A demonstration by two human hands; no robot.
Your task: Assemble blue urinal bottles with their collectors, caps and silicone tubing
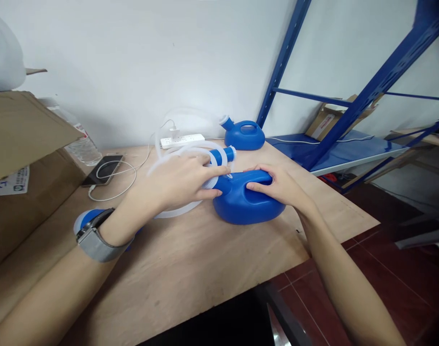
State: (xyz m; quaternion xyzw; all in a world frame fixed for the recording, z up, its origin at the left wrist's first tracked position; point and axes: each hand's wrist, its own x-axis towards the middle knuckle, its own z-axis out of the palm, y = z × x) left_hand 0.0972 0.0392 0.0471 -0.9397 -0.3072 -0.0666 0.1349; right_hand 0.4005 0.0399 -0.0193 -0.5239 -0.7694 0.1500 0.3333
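One table [190, 259] carries the work as I watch from here: the near jug [241, 209] towards its right edge, and the far jug [245, 138] behind, capped and, I judge, done. The near jug seems unfinished; whether the hose [179, 211] joins it, I cannot tell. My right hand [280, 186] has its fingers clamped on that jug, my left hand [181, 178] on the white cap [211, 182] at its neck, partly hidden

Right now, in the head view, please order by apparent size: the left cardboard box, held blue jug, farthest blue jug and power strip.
Left cardboard box
Held blue jug
Farthest blue jug
Power strip
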